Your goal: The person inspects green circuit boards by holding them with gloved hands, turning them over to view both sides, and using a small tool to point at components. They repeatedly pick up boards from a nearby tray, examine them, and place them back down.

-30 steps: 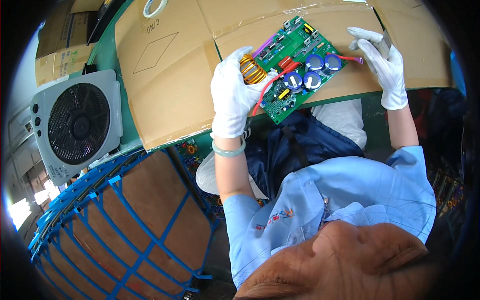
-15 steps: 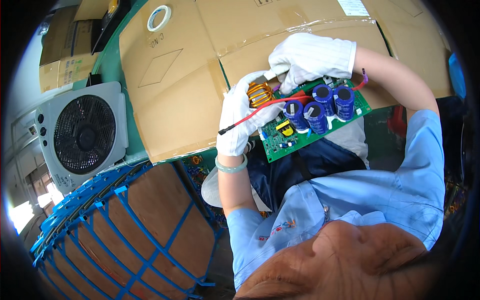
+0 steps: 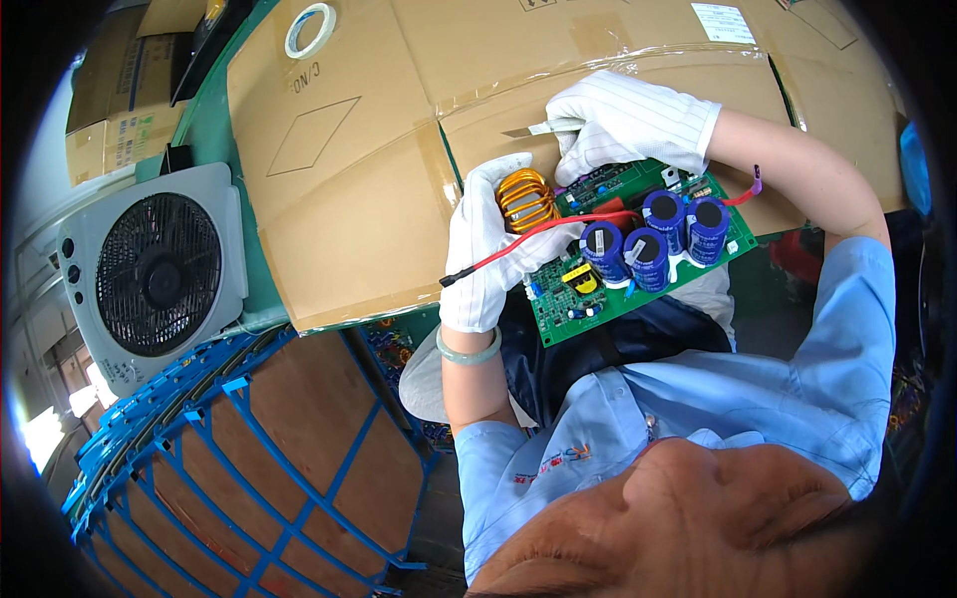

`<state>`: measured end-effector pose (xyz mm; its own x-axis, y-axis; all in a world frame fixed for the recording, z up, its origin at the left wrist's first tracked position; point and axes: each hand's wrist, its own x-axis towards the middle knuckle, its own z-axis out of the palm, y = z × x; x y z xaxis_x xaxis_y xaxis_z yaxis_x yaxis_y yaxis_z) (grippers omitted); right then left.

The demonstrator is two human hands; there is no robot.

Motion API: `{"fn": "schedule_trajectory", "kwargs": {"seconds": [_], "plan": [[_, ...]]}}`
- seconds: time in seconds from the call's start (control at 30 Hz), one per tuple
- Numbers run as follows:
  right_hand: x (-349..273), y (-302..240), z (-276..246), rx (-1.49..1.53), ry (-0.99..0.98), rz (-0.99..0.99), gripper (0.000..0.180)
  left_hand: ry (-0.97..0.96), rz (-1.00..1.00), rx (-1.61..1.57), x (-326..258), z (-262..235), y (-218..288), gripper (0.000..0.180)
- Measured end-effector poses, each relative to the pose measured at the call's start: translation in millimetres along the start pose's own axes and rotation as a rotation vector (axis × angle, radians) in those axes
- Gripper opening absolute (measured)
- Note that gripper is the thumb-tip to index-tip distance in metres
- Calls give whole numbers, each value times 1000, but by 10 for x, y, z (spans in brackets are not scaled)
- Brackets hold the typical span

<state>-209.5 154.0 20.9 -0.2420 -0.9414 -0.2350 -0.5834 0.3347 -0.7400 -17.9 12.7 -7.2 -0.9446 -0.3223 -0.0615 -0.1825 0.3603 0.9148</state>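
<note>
From my end of the feed, the left hand (image 3: 478, 249), in a white glove, holds the green rectangular circuit board (image 3: 623, 297) at the middle of the frame, its fingers curled around the board's left end, beside the orange-gold wire coil (image 3: 528, 199). The right hand (image 3: 633, 120), gloved in ribbed white, pinches a thin, flat, pale strip (image 3: 538, 131) above the coil; I cannot tell whether its lower fingers touch the board.

Half a second ago I saw the strip's end right at the coil; now its pointed tip shows apart from it, up and left. The board sits slightly lower in the frame. A full second ago the right hand was off beyond the board's right end. The red wire with a black tip (image 3: 558, 221) again crosses below the coil toward the left wrist, as it did half a second ago.

For room, I see the brown cardboard sheet (image 3: 349, 229) stretching from the left hand to the white tape roll (image 3: 293, 40) at the upper left. The front edge of the sheet passes behind the board, whose lower corner, under the four blue cylindrical capacitors (image 3: 646, 257), reaches over the lap. The grey box fan (image 3: 159, 269) bounds the left side.
</note>
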Motion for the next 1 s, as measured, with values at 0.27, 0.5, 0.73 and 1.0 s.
{"fn": "schedule_trajectory", "kwargs": {"seconds": [0.27,0.5,0.73,1.0], "plan": [[56,55,48,-103,30,-10,42,4,26,48,14,-13,28,79],[35,70,-246,-66,124,-23,43,-4,-68,-29,23,-23,59,74],[-139,237,-220,-117,170,-168,38,-9,0,-71,46,-26,-70,75],[-196,182,-295,-143,-24,-20,38,-17,20,14,44,-37,-23,78]]}}
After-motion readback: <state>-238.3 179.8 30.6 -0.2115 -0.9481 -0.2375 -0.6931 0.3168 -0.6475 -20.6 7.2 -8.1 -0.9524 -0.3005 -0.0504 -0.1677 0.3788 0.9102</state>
